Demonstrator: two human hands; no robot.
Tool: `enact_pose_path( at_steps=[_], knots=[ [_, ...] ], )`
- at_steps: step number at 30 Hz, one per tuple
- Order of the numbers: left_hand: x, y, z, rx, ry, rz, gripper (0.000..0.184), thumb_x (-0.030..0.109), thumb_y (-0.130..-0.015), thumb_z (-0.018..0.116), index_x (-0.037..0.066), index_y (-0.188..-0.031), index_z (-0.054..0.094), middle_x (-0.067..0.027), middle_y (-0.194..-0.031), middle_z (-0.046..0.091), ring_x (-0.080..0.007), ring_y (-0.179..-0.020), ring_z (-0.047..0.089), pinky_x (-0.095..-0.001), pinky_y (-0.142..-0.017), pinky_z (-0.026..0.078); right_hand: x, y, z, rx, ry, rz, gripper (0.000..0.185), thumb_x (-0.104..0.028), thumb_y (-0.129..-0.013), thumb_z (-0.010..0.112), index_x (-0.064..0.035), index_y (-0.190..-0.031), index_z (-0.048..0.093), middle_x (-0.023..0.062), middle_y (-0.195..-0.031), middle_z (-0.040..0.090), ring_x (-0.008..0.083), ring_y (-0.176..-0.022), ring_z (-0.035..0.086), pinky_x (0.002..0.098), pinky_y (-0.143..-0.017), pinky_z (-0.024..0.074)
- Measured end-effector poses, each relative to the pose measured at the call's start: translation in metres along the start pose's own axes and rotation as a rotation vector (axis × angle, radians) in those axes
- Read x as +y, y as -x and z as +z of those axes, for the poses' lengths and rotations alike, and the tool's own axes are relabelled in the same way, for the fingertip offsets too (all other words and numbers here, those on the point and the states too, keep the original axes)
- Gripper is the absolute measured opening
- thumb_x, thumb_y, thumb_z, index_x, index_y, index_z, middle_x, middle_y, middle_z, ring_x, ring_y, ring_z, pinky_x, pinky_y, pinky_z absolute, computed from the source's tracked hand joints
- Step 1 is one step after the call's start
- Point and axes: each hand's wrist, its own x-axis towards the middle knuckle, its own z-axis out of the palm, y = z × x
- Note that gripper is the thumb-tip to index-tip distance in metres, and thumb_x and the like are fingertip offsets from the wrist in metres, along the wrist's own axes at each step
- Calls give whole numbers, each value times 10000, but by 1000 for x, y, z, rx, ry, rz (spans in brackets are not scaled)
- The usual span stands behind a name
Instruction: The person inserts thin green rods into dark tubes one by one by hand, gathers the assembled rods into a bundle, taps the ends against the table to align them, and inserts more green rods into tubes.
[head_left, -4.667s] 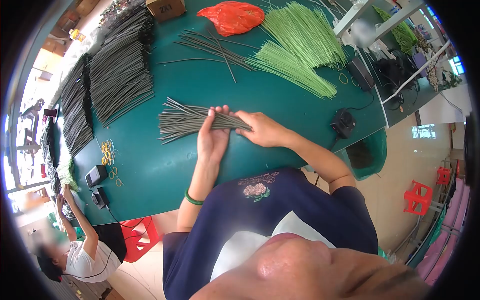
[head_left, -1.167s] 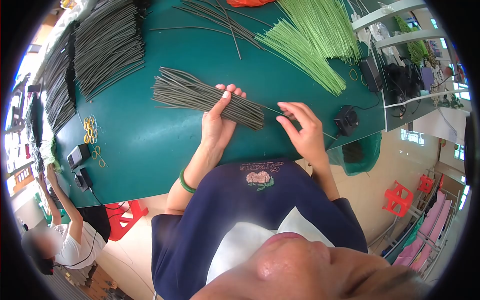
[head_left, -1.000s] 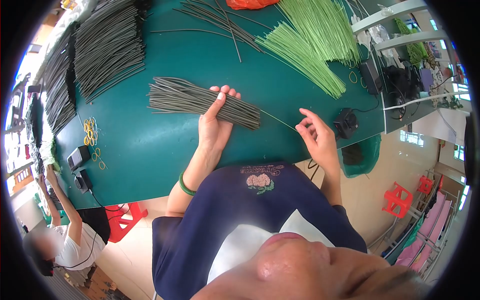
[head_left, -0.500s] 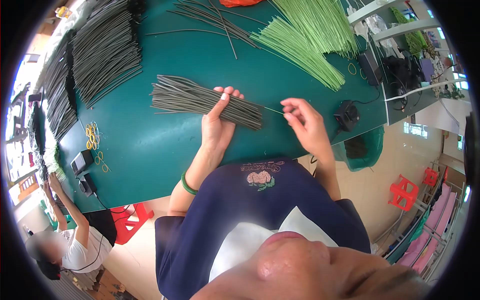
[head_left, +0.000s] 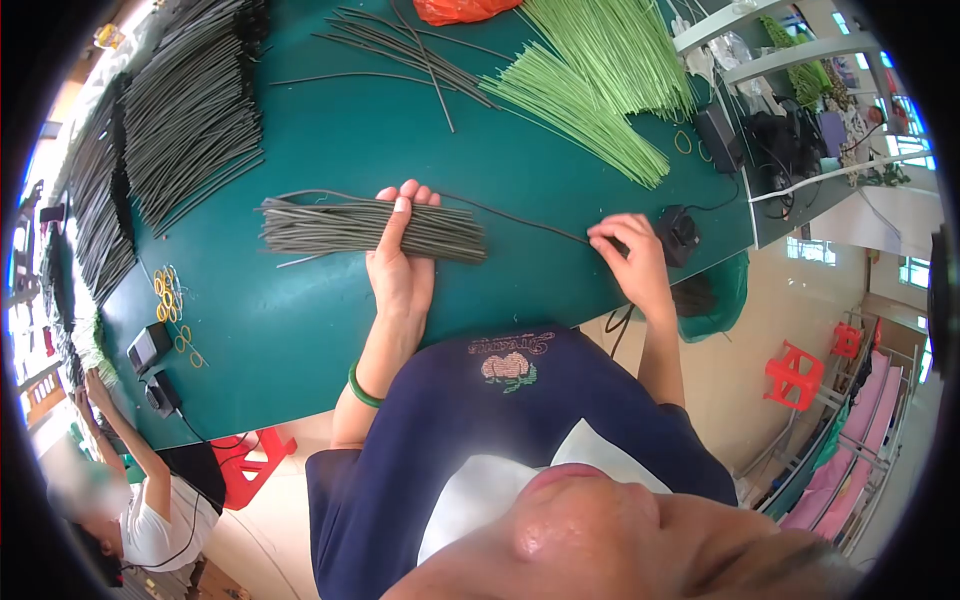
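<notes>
My left hand point(head_left: 397, 270) is closed around a bundle of thin dark green stems point(head_left: 320, 228), thumb across the top, above the front of the table. Out to the right, my right hand point(head_left: 632, 262) pinches the end of one single dark stem point(head_left: 515, 217). That stem runs taut from the upper edge of the bundle, by my left fingertips, to my right fingers. Near the left end, one stem bows up above the others.
Piles of dark stems point(head_left: 190, 130) lie at the left, loose ones point(head_left: 400, 50) at the back. Bright green stems point(head_left: 600, 90) spread at the back right of the green table point(head_left: 300, 330). Yellow rings point(head_left: 165, 290) and black devices point(head_left: 680, 235) lie nearby. A co-worker point(head_left: 165, 510) sits at left.
My right hand has moved away from the bundle, drawing a single stem out to the right. The bundle in my left hand now lies more level. The whole view has shifted slightly.
</notes>
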Motion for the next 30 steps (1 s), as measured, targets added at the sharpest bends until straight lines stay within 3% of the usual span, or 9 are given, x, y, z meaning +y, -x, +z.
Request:
enact_pose_path(
  at_steps=[1,6,12,13,17,18,21,30],
  knots=[
    [-2,-1,-1,-13,-7,-33,248,5,-1011,612,40,-1242,528,-109,-1170,625,-256,-1151,617,-481,-1168,457,-1,-9,0,39,3,1,136,-128,-899,742,-53,-1013,745,82,-976,711,300,-979,628,405,-904,504],
    [-7,6,6,-62,-29,-142,296,-8,-1002,608,58,-1276,519,-98,-1154,624,-259,-1155,616,-522,-1145,475,4,-100,23,170,30,-131,88,-141,-931,709,-58,-956,727,84,-987,706,292,-967,650,424,-838,520],
    [-7,4,4,-50,-41,-157,365,-36,-967,640,67,-1296,519,-105,-1212,639,-258,-1175,620,-503,-1113,496,22,-137,63,186,380,-256,47,-81,-943,661,-36,-946,650,116,-916,638,310,-918,629,439,-796,523],
    [-6,5,5,3,-53,-161,368,-35,-959,657,62,-1288,525,-115,-1270,639,-252,-1177,625,-474,-1104,502,23,-137,64,185,394,-278,49,-27,-933,599,-48,-946,642,137,-912,641,334,-903,617,446,-807,518],
    [-3,0,1,-2,-43,-138,350,-20,-961,667,45,-1276,529,-127,-1309,637,-254,-1213,623,-444,-1120,497,2,-117,34,257,266,-235,78,-22,-971,540,-35,-1042,566,153,-940,641,369,-929,604,472,-829,486],
    [-1,-1,1,1,-30,-129,356,-23,-961,665,43,-1281,524,-133,-1318,632,-260,-1231,616,-450,-1129,492,-19,-103,14,200,205,-112,55,-48,-995,545,-31,-1040,570,157,-958,650,362,-936,617,464,-822,489],
    [2,-2,4,22,6,-104,357,-31,-954,666,35,-1273,520,-153,-1327,623,-284,-1265,605,-469,-1146,484,-50,-60,-18,170,-45,-158,78,-76,-1008,601,-39,-1054,652,107,-917,638,290,-863,610,396,-753,484],
    [3,-3,5,41,14,-102,403,-62,-949,647,26,-1306,482,-164,-1380,581,-290,-1306,578,-486,-1180,459,-57,-18,-1,98,-126,-129,65,-50,-985,644,-36,-1024,694,69,-887,633,246,-796,551,359,-705,462]
  ],
)
